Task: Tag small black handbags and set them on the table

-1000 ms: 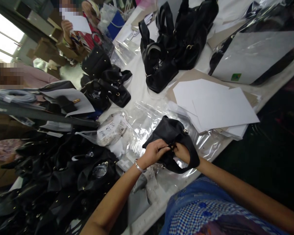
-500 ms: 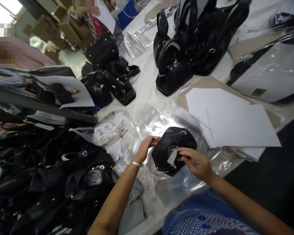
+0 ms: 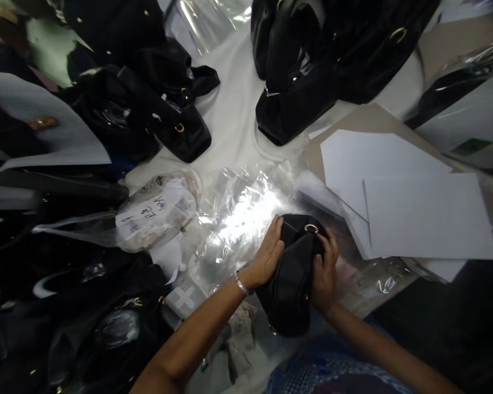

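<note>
Two hands (image 3: 266, 261) clasp a black bag (image 3: 291, 284) between them.

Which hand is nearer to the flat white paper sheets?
Right. The right hand holds the side of a soft black handbag nearer the flat white paper sheets; the left hand touches the bag's opposite side, farther from them.

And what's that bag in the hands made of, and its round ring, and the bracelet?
The bag may be leather, imitation leather or fabric: it's black, creased and softly shiny. Its ring is probably gold-coloured metal, gleaming yellow. The bracelet looks like polished silvery metal.
</note>
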Demonstrator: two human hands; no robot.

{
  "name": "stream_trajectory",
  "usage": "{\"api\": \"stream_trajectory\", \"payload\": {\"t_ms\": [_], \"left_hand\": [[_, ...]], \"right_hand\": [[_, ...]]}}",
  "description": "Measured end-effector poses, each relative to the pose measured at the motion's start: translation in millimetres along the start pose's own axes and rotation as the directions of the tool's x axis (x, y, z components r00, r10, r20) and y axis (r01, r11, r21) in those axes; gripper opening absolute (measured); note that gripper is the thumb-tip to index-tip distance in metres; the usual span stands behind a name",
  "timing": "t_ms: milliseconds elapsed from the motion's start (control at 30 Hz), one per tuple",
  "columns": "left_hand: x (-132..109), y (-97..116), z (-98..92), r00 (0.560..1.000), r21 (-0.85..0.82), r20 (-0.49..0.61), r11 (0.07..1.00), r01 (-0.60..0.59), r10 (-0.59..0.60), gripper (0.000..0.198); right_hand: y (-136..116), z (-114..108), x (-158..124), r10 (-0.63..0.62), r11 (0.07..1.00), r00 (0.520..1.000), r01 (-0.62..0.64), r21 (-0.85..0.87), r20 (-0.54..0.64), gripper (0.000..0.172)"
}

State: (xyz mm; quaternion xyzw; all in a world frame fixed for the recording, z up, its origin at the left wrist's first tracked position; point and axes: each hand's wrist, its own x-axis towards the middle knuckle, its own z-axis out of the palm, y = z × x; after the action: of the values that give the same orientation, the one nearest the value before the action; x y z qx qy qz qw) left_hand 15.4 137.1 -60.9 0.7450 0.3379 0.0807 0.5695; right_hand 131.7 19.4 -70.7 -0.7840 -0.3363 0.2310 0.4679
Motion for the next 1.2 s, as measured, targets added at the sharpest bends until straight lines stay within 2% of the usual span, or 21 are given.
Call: {"api": "stream_trajectory", "payload": {"t_ms": [167,233,300,367,433,533,567,600,633,700,767,800,867,967,1133,1200], "left_hand": [[0.9,-17.6,25.1,0.994,0.117,-0.112,0.993,-0.006,0.019,0.062],[2.9,-20.6,27.9,0.987,0.124,-0.159,0.992,0.028,-0.008,0.064],[5.0,-17.2,22.6,0.986,0.101,-0.167,0.994,0.039,-0.021,0.064],[5.3,-6.7,9.1,0.991,0.064,-0.131,0.997,0.039,-0.030,0.060],[0.8,8.6,-9.7,0.993,0.017,-0.086,0.997,0.079,-0.077,0.053],[-17.7,30.9,-34.5,0.986,-0.043,-0.044,0.987,0.158,-0.160,0.049],[-25.8,36.2,-39.2,0.986,-0.051,-0.044,0.986,0.160,-0.162,0.050],[-33.9,40.1,-41.4,0.988,-0.046,-0.043,0.988,0.149,-0.151,0.054],[-41.4,42.8,-41.4,0.990,-0.031,-0.047,0.991,0.132,-0.133,0.059],[-52.4,45.3,-35.9,0.993,0.035,-0.078,0.995,0.090,-0.087,0.069],[-57.3,46.4,-27.2,0.988,0.129,-0.150,0.990,0.060,-0.041,0.068],[-58.0,47.1,-23.1,0.978,0.184,-0.206,0.981,0.058,-0.019,0.062],[-57.8,49.4,-16.8,0.946,0.295,-0.323,0.952,0.082,0.019,0.046],[-58.1,55.0,-12.4,0.922,0.375,-0.386,0.917,0.134,0.023,0.028],[-61.1,63.4,-8.9,0.949,0.299,-0.313,0.945,0.135,-0.037,0.023],[-61.3,63.2,-8.1,0.962,0.249,-0.267,0.961,0.119,-0.050,0.025]], "right_hand": [[10.2,17.4,0.9,-0.021,0.999,1.000,0.020,-0.039,-0.017,0.045],[12.2,22.6,4.5,-0.025,0.997,1.000,0.025,-0.071,0.005,0.045],[10.5,21.2,9.4,-0.021,0.996,1.000,0.023,-0.088,0.022,0.044],[5.6,9.7,13.6,-0.026,0.996,0.998,0.031,-0.084,0.060,0.043],[-1.1,-12.4,15.0,-0.051,0.996,0.991,0.059,-0.067,0.123,0.043],[-10.1,-55.2,11.3,-0.198,0.978,0.956,0.209,-0.028,0.216,0.042],[-12.5,-68.3,9.7,-0.287,0.954,0.921,0.299,-0.005,0.263,0.041],[-14.6,-79.5,8.7,-0.382,0.918,0.864,0.397,0.022,0.327,0.041],[-16.7,-88.2,8.6,-0.470,0.869,0.785,0.493,0.053,0.404,0.041],[-21.1,-97.3,12.2,-0.579,0.759,0.597,0.643,0.101,0.556,0.045],[-26.3,-97.2,19.8,-0.594,0.669,0.438,0.735,0.113,0.675,0.056],[-29.0,-94.8,23.9,-0.582,0.633,0.381,0.767,0.107,0.719,0.062],[-33.7,-87.4,30.4,-0.546,0.579,0.312,0.812,0.080,0.778,0.067],[-37.6,-72.0,30.4,-0.523,0.519,0.291,0.854,0.028,0.801,0.059],[-38.2,-37.8,17.8,-0.448,0.511,0.395,0.849,-0.133,0.802,0.025],[-34.7,-27.3,16.7,-0.423,0.531,0.402,0.836,-0.137,0.812,0.019]]}}
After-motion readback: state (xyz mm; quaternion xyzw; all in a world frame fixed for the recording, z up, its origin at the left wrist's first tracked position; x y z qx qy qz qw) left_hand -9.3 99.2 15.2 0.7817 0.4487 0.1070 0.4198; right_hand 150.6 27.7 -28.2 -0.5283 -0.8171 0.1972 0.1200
